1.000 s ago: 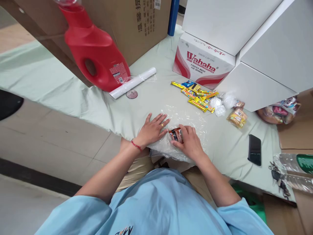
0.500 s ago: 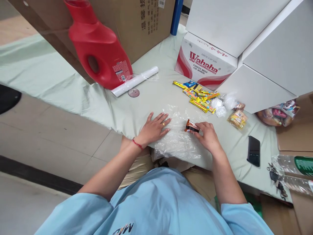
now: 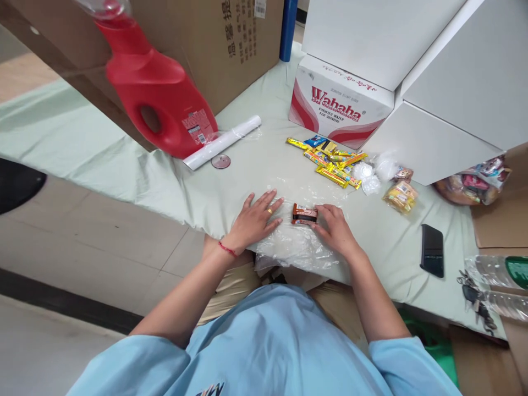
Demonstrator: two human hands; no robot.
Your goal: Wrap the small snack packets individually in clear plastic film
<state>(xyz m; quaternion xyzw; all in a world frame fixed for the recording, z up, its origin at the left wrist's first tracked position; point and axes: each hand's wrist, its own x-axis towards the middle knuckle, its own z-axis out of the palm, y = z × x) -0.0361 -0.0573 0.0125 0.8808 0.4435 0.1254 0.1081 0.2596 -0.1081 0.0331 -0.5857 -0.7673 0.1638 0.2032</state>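
Left hand (image 3: 256, 218) lies flat and open, pinning the clear plastic bag (image 3: 297, 242) to the surface (image 3: 264, 165); right hand (image 3: 336, 228) pinches a brown snack packet (image 3: 304, 214) just between the two hands, over the bag. Sound practice: keep the left palm firm so the film cannot slide, and hold the packet level.

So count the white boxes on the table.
3: the Wahaha box at the back, one plain white box right of it, another stacked above. Others may lie out of view.

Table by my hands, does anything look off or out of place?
Yes: the clear plastic bag is crumpled and hangs over the table edge under the left hand. The right hand touches a brown snack pack.
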